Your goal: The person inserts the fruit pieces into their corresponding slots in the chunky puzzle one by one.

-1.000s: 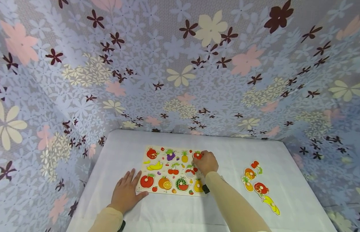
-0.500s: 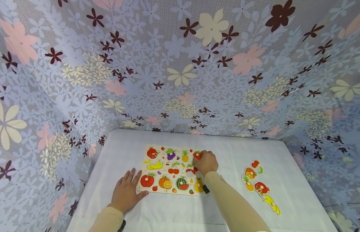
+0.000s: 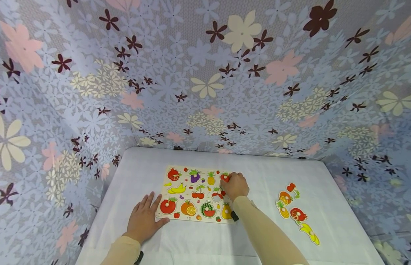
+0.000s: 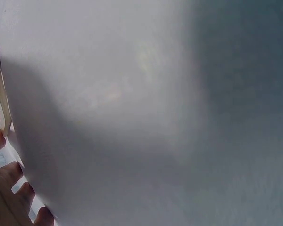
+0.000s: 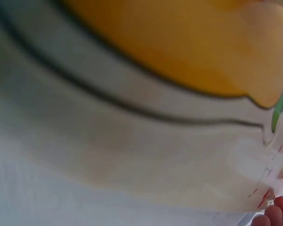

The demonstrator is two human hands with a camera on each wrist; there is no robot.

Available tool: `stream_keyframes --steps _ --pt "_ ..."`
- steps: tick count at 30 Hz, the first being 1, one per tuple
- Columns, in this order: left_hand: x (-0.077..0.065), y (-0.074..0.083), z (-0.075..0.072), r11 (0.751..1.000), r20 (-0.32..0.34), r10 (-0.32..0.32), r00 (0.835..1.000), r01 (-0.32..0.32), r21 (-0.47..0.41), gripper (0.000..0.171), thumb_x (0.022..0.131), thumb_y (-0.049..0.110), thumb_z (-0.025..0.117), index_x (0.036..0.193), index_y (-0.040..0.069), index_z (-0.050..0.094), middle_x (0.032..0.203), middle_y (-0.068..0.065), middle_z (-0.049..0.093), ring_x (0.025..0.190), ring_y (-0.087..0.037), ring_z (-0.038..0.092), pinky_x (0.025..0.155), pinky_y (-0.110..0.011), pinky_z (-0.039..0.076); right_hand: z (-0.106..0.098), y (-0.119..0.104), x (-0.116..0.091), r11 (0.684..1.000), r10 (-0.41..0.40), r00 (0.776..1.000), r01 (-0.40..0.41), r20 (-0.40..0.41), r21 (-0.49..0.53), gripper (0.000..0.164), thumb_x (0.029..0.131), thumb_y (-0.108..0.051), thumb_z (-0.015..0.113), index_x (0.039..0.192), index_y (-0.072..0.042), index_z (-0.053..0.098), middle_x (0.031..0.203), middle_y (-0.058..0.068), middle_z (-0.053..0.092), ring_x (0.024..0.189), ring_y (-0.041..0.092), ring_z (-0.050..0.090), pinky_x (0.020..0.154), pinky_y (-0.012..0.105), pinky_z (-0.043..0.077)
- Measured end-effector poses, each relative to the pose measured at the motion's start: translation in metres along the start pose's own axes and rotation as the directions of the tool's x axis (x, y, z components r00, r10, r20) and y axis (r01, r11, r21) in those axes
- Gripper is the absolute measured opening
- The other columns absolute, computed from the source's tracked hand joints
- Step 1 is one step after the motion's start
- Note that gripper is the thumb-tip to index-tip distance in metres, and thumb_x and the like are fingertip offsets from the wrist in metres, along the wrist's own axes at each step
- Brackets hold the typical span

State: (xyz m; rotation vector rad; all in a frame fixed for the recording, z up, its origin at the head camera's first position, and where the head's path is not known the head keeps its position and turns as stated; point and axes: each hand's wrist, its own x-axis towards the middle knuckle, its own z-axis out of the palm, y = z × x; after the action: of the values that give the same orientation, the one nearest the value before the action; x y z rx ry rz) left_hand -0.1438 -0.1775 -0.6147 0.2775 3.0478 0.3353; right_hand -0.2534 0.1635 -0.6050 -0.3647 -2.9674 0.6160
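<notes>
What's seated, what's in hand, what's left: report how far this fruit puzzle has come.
Looks done: the apple, watermelon and pear appear seated, knobs showing.
In hand: the right hand pinches the strawberry; its fit is partly hidden.
Apparently left: cherries, orange, pineapple, pomegranate and bananas, lying loose right of the board.

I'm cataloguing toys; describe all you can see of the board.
The board is a cream rectangle, apparently wooden, with fruit pictures; pale knobs show on the apple, watermelon and pear. It lies flat on the white table. The left hand is at its near left corner; the right hand hides part of its right side, seemingly pinching the strawberry.
</notes>
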Motion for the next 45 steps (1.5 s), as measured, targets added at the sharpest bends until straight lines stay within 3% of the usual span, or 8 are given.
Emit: stream_keyframes --steps 6,13,20,30,37,45 --pt "0.0 0.005 -0.002 1.0 0.006 0.007 1.0 -0.007 -0.006 0.096 0.082 0.065 0.069 0.156 0.013 0.036 0.16 -0.019 0.027 0.145 -0.042 0.024 0.115 -0.061 0.023 -0.007 0.007 -0.004 1.0 -0.016 1.0 0.016 0.023 0.006 0.051 0.085 -0.045 0.075 0.115 -0.004 0.068 0.102 0.013 0.061 0.09 0.029 0.061 0.07 0.05 0.057" --pt "-0.001 0.003 -0.002 1.0 0.005 0.008 1.0 -0.008 -0.013 0.097 0.081 0.065 0.07 0.155 0.012 0.036 0.16 -0.021 0.027 0.145 -0.043 0.025 0.114 -0.062 0.024 -0.028 0.026 -0.011 0.997 -0.027 0.999 0.025 0.017 0.077 0.047 0.085 -0.034 0.073 0.121 -0.004 0.067 0.107 0.011 0.063 0.091 0.027 0.063 0.074 0.049 0.056" --pt "-0.001 -0.003 0.005 1.0 0.001 0.015 1.0 -0.015 -0.026 0.099 0.08 0.067 0.069 0.155 0.011 0.036 0.16 -0.022 0.027 0.144 -0.044 0.024 0.113 -0.063 0.023 -0.052 0.075 -0.025 0.999 -0.01 0.997 0.006 0.074 0.052 0.053 0.083 -0.031 0.078 0.128 -0.006 0.062 0.112 0.011 0.064 0.088 0.025 0.062 0.078 0.046 0.055" --pt "0.001 -0.003 0.008 0.999 -0.015 0.03 0.999 -0.03 -0.016 0.101 0.08 0.07 0.067 0.155 0.01 0.035 0.159 -0.023 0.026 0.144 -0.046 0.023 0.112 -0.065 0.023 -0.088 0.158 -0.059 0.999 -0.016 0.999 0.015 0.041 0.029 0.055 0.082 -0.026 0.078 0.129 -0.005 0.06 0.112 0.011 0.066 0.077 0.021 0.059 0.058 0.034 0.049" --pt "0.001 -0.003 0.008 0.999 -0.023 0.037 0.999 -0.037 -0.016 0.102 0.08 0.071 0.067 0.155 0.01 0.036 0.158 -0.024 0.028 0.143 -0.047 0.025 0.111 -0.066 0.024 -0.098 0.185 -0.073 0.999 0.005 1.0 -0.005 0.0 -0.032 0.057 0.081 -0.021 0.078 0.13 0.0 0.059 0.113 0.017 0.063 0.094 0.035 0.064 0.074 0.057 0.053" --pt "-0.001 0.0 0.003 0.999 0.0 0.026 1.0 -0.026 -0.023 0.1 0.081 0.067 0.068 0.155 0.01 0.036 0.158 -0.024 0.027 0.143 -0.047 0.024 0.112 -0.065 0.024 -0.096 0.191 -0.078 0.998 0.023 1.0 -0.022 0.013 -0.051 0.052 0.08 -0.017 0.074 0.124 0.006 0.059 0.102 0.019 0.065 0.087 0.038 0.063 0.077 0.057 0.053"
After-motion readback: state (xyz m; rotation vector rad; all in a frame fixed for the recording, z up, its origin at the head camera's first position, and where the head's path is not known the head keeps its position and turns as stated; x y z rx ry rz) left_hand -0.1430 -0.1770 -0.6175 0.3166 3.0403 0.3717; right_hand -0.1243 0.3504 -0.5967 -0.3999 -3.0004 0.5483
